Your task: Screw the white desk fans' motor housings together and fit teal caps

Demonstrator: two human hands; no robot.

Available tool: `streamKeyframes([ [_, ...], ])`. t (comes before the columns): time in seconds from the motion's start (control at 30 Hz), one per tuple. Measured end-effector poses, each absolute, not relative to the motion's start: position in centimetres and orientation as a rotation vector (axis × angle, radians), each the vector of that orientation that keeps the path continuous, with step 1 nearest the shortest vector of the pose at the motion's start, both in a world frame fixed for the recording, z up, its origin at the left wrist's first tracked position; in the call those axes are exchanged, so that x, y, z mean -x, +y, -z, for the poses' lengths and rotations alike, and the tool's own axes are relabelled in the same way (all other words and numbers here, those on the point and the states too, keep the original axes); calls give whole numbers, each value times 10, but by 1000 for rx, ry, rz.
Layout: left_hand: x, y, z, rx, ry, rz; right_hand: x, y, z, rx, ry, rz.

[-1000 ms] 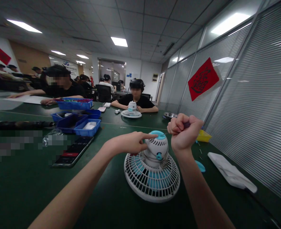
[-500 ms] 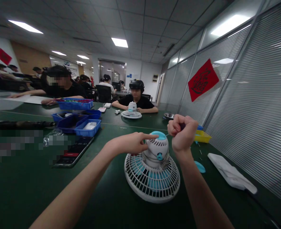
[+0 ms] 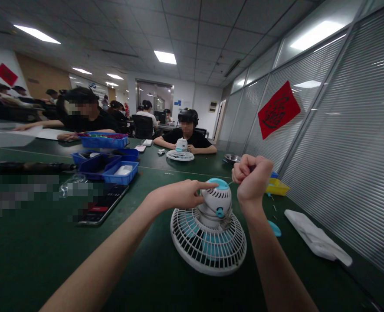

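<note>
A white fan (image 3: 208, 255) with blue blades lies face down on the green table, its motor housing pointing up. My left hand (image 3: 183, 194) holds the housing from the left, index finger stretched across the blue cap (image 3: 219, 184) on top and the other fingers curled against the side. Just right of the housing, my right hand (image 3: 252, 182) is closed in a fist round the dark handle of a screwdriver (image 3: 231, 182). Its thin shaft points at the housing's upper right side; the tip's contact is hidden. A cord is wound round the housing's base.
Right of my right arm lie a blue plastic piece (image 3: 275, 229), several screws (image 3: 274, 207), a yellow bin (image 3: 278, 186) and a white power strip (image 3: 315, 236). At left are a phone (image 3: 105, 206), blue bins (image 3: 122, 172) and a power screwdriver (image 3: 32, 167). A person opposite holds another fan (image 3: 180, 155).
The right fist has turned slightly, with the screwdriver still in it. The left hand stays on the fan, and the view has shifted a little.
</note>
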State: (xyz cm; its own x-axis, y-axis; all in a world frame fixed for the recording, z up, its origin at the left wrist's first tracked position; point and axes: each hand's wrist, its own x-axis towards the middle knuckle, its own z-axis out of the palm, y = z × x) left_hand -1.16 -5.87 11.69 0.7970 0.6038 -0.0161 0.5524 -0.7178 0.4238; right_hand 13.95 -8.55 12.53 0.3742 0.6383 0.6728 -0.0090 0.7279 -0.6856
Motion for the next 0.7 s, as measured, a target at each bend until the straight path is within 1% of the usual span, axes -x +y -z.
streamKeyframes([
  [0.27, 10, -61, -119, -2544, 839, -105, -144, -91, -137, 725, -994, -518],
  [0.57, 9, -60, -117, -2555, 834, -124, -136, -93, -135, 762, -1014, -472],
  [0.7, 9, -59, -117, -2547, 838, -119, -144, -93, -139, 742, -941, -565],
])
